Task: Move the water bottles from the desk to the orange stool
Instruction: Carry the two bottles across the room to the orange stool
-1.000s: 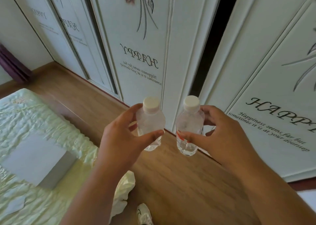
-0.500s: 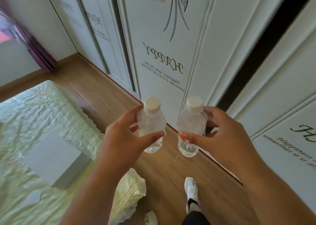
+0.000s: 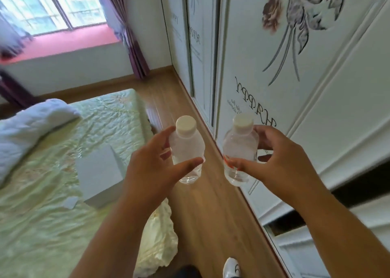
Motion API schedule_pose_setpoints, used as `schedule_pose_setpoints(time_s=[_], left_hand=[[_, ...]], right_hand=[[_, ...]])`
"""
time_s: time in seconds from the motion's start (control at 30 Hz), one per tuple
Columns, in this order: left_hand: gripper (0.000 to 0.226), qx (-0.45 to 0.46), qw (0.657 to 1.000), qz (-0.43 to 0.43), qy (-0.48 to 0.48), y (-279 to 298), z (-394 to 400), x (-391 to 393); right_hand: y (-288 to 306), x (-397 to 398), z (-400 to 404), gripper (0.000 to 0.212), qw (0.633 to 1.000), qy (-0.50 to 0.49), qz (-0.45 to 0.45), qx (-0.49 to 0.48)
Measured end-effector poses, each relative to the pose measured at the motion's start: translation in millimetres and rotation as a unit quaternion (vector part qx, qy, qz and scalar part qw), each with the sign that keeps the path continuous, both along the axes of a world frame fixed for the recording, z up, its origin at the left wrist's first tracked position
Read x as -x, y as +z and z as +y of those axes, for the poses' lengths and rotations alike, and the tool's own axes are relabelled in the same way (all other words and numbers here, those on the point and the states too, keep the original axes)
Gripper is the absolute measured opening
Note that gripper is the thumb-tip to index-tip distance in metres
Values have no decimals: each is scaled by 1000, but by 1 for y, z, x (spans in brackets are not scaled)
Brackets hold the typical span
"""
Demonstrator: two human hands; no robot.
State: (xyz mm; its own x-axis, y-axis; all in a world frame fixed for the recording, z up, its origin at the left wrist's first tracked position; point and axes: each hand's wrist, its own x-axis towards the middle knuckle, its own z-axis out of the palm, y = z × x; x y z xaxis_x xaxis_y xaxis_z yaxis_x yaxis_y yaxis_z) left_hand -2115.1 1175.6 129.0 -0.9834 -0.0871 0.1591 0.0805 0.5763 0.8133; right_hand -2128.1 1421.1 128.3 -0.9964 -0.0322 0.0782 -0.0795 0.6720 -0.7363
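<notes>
Head view, listed left to right.

White pillow: far left, lying on the bed.

Bed: pale green crinkled cover, filling the lower left; one corner of the cover hangs off near my left forearm.

White box: flat, resting on the bed cover, just left of my left wrist. A small white card lies beside its lower corner.

Window: top left, with a pink sill and purple curtain at its right side.

My left hand: raised over the wooden floor, fingers curled at the far side and thumb across the near side, closed around the left water bottle. Bottle upright, clear, white cap, leaning slightly; base visible below my thumb.

My right hand: level with the left, thumb across the front and fingers wrapped behind, closed around the right water bottle. Bottle upright, clear, white cap, a red mark showing beside my thumb. The two bottles are near each other, not touching, both held in the air above the floor.

White shoe: bottom edge, on the floor.

Wardrobe doors: white, right side, printed with flowers and the word "HAPPY"; a dark gap shows between two panels at lower right.
</notes>
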Motion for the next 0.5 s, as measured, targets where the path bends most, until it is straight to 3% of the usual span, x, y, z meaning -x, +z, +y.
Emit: schedule_pose_setpoints(time_s=[0.2,0.5], left_hand=[[90,-33,997,-1,72,-1,14,7],[97,-26,994,-27,99,-14,18,52]], right_hand=[[-4,42,16,83,997,77,-10,5],[-15,103,19,83,992,123,-26,12]])
